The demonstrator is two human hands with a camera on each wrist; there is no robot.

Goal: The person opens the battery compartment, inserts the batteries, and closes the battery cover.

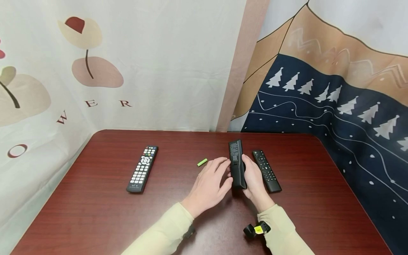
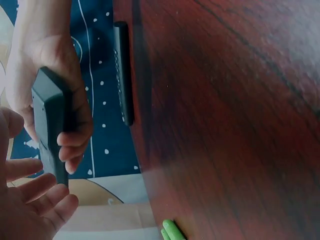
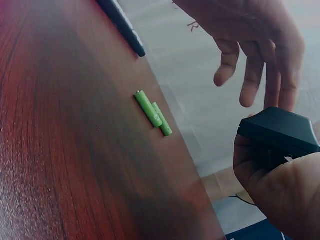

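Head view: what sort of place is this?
Probably an indoor tabletop workspace, perhaps curtained off: a reddish-brown table, printed hangings behind it, and a white-buttoned remote lying on it.

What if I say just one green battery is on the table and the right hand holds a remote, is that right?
No, two green batteries lie on the table, as the right wrist view shows. The right hand does hold a remote.

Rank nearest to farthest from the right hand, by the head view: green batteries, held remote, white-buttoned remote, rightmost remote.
1. Held remote: in the right hand.
2. Rightmost remote: just to its right.
3. Green batteries: to the left.
4. White-buttoned remote: far left.
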